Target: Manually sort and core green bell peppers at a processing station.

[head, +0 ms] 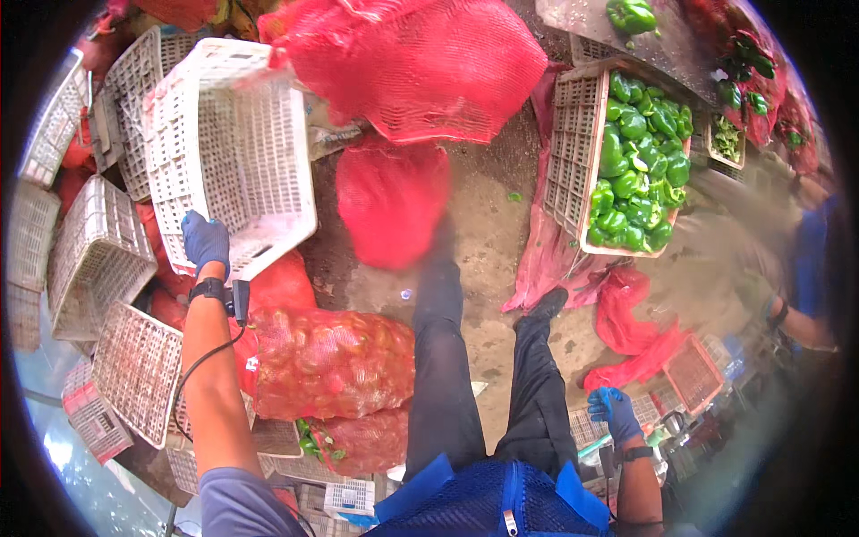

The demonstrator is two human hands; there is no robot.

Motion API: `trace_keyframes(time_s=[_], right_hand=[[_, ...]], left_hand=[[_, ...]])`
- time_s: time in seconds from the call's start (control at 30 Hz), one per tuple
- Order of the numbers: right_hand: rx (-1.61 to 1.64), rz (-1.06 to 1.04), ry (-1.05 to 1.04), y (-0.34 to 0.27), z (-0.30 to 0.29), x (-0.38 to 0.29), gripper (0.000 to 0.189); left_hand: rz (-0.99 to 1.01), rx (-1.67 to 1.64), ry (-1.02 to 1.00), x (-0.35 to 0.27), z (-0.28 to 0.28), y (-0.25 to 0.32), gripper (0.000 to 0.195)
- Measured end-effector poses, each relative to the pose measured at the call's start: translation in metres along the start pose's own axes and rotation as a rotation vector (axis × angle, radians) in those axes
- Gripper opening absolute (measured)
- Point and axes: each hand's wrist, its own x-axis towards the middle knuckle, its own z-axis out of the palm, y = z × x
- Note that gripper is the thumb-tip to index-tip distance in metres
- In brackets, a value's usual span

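Note:
My left hand [206, 243], in a blue glove, grips the lower rim of a large white plastic crate [255, 148], which lies tilted with its open side facing right. My right hand [614, 413], also gloved in blue, is raised at the lower right with its fingers curled; no object shows in it. A large red mesh sack [429, 67] lies in front of me, with a smaller red mesh bundle [392, 201] just below it. To the right of them a plastic crate [574, 161] holds many green bell peppers [637, 161].
Filled mesh sacks [335, 362] lie by my left leg. More plastic crates [100, 262] crowd the far left. Pink netting [624, 309] is spread on the floor near my right foot. Another person [815, 268] is at the right edge. A bell pepper [631, 16] sits on a board at the top.

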Motion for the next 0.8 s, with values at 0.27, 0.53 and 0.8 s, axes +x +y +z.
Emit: trace_keyframes(time_s=[0.27,0.53,0.8], right_hand=[[0.041,-0.138,-0.117,0.016,-0.007,0.011,0.029],[0.098,-0.211,-0.214,0.027,-0.035,0.027,0.028],[0.159,-0.32,-0.219,0.019,-0.064,0.012,0.034]], left_hand=[[-0.033,-0.051,-0.072,-0.048,-0.122,-0.041,0.023],[-0.117,-0.658,-0.058,-0.15,-0.221,-0.074,0.029],[-0.18,-0.974,-0.278,-0.253,-0.278,-0.027,0.037]])
